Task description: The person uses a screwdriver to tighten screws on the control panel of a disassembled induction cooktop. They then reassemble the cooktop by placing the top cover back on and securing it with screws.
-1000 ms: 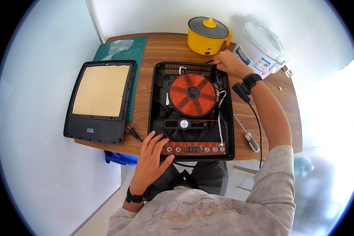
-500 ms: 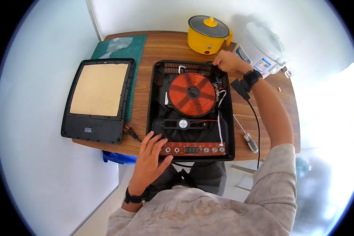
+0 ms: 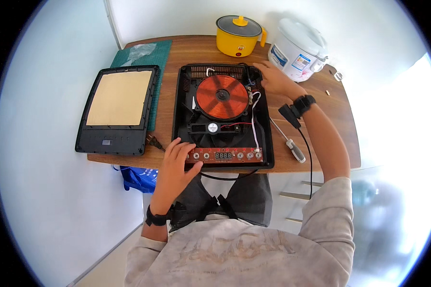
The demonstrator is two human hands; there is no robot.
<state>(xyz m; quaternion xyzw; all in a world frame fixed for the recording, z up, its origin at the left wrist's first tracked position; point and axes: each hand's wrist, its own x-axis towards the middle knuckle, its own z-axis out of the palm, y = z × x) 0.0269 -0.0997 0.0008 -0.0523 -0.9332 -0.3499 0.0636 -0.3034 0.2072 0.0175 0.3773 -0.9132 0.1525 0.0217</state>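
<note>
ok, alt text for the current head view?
Open black cooktop base with a copper-red coil, a person's left hand at its near left corner, right hand at its far right. A cream-and-black panel lies left, partly on a green mat; a screwdriver lies right.

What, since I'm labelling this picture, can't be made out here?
All in the head view:
- control board, left end: covered by the left hand.
- beneath the copper coil: hidden by the coil.
- right hand, underside: turned away, so its grip is unclear.
- blue bag, upper part: hidden by the tabletop.
- pale piece: too small.
</note>
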